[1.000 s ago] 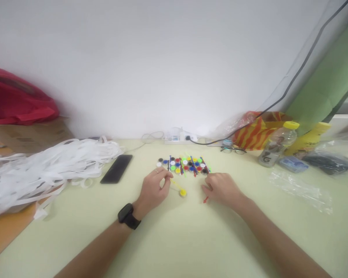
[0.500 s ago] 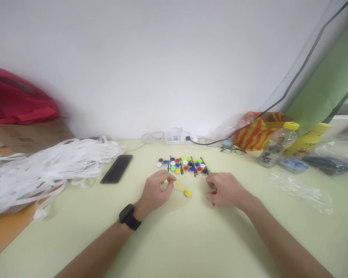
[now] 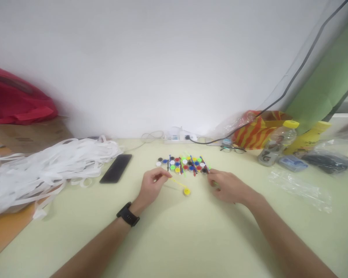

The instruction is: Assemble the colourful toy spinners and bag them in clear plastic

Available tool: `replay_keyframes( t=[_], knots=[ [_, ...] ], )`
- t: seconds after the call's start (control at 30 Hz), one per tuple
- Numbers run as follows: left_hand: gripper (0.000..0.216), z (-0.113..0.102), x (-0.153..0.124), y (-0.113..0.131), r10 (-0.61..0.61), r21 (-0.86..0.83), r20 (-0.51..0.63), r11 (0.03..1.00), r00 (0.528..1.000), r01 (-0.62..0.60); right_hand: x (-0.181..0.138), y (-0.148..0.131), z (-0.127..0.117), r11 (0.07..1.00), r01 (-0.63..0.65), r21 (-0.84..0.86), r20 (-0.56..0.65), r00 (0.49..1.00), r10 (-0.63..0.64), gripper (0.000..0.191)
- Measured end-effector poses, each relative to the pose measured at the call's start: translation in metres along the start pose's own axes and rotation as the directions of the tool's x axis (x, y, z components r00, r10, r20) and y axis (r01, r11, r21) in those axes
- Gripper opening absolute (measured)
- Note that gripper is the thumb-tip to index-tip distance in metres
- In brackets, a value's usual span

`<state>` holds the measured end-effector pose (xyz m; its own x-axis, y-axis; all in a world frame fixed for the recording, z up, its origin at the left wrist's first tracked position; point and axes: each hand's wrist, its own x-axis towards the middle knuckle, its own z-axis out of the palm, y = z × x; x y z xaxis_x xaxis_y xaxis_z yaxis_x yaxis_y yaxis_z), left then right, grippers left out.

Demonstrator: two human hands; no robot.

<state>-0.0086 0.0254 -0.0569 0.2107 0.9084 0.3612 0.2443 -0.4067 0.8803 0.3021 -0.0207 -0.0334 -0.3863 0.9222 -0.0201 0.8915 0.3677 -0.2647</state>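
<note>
My left hand (image 3: 153, 186) pinches the end of a thin yellow stick (image 3: 176, 181). The stick's far end meets a small round yellow-topped pot (image 3: 186, 191) on the table; whether they are joined I cannot tell. My right hand (image 3: 227, 186) is closed at the right end of the group, its fingertips beside a black-topped pot (image 3: 204, 170). A bit of green shows under its fingers, but what they hold is hidden. Beyond both hands lie several small round pots (image 3: 185, 167) with coloured tops, and thin coloured sticks (image 3: 193, 165) across them.
A black phone (image 3: 116, 168) and a heap of white strips (image 3: 52, 170) lie to the left. A power strip (image 3: 179, 137) sits by the wall. Glasses (image 3: 233, 149), a bottle (image 3: 278, 144), a blue packet (image 3: 293, 163) and clear plastic wrap (image 3: 300, 191) are at right.
My left hand has moved slightly left, and more of the yellow stick shows. My right hand has shifted a little right; the red piece under it no longer shows, green does.
</note>
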Motion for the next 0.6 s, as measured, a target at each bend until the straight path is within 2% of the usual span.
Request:
replay_keyframes(
  t=[0.33, 0.6],
  knots=[
    [0.016, 0.012, -0.005, 0.01, -0.107, -0.098, 0.055, 0.989, 0.993, 0.112, 0.002, 0.015, -0.001, 0.997, -0.082, -0.008, 0.02, 0.996, 0.082, 0.032],
    [0.016, 0.015, -0.007, 0.009, -0.114, -0.077, 0.094, 0.99, 0.989, 0.121, 0.008, 0.031, 0.006, 0.935, -0.246, -0.257, -0.045, 0.969, 0.243, 0.03]
  ],
)
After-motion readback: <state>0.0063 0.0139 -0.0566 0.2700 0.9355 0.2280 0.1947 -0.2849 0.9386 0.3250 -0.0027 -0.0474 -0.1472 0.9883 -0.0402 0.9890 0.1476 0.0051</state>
